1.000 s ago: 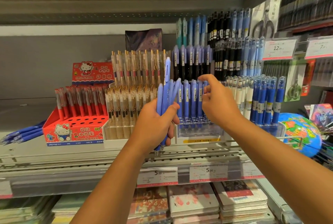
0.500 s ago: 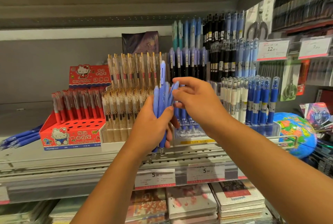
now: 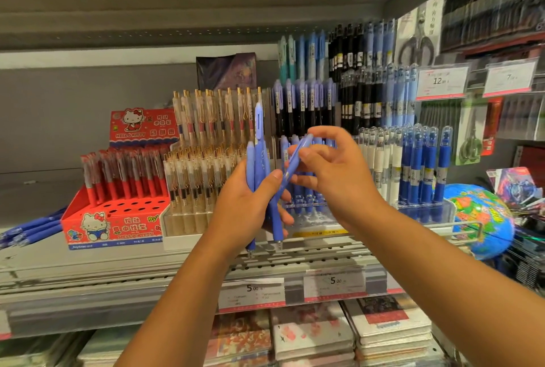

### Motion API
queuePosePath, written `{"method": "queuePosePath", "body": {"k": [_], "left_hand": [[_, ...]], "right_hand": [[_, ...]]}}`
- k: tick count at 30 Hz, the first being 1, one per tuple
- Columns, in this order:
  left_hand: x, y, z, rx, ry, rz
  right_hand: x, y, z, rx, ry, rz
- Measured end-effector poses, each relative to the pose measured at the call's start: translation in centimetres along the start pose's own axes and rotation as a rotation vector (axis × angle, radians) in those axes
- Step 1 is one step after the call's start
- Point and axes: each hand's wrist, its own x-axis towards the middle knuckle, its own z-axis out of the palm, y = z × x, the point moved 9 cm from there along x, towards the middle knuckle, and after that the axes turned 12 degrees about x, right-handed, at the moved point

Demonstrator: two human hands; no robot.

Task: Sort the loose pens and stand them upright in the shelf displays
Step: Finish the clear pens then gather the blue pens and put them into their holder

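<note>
Before the clear display rack (image 3: pixel 318 217): my left hand (image 3: pixel 241 213) clenched round blue pens (image 3: pixel 259 154), tips down; right hand (image 3: pixel 339 172) pinching one tilted pen (image 3: pixel 292 164). Risk: bundle loosens, pens drop past shelf edge (image 3: pixel 295 259).

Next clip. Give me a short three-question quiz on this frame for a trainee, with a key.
1. True or false: the left hand is empty.
2. The globe is on which side of the picture? A left, B right, C middle.
3. Fill in: the slanted pen pinched by the right hand is ___ in colour.
Key: 1 false, it grips a bundle of pens; 2 B; 3 blue.
</note>
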Motion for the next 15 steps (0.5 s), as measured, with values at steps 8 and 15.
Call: {"method": "queuePosePath", "body": {"k": [8, 15], "left_hand": [[0.2, -0.3, -0.1, -0.04, 0.016, -0.023], [0.2, -0.2, -0.2, -0.018, 0.002, -0.006]], "right_hand": [[2.1, -5.1, -2.0, -0.278, 0.092, -0.237], [2.8, -6.8, -1.0, -0.913, 0.085, -0.438]]}}
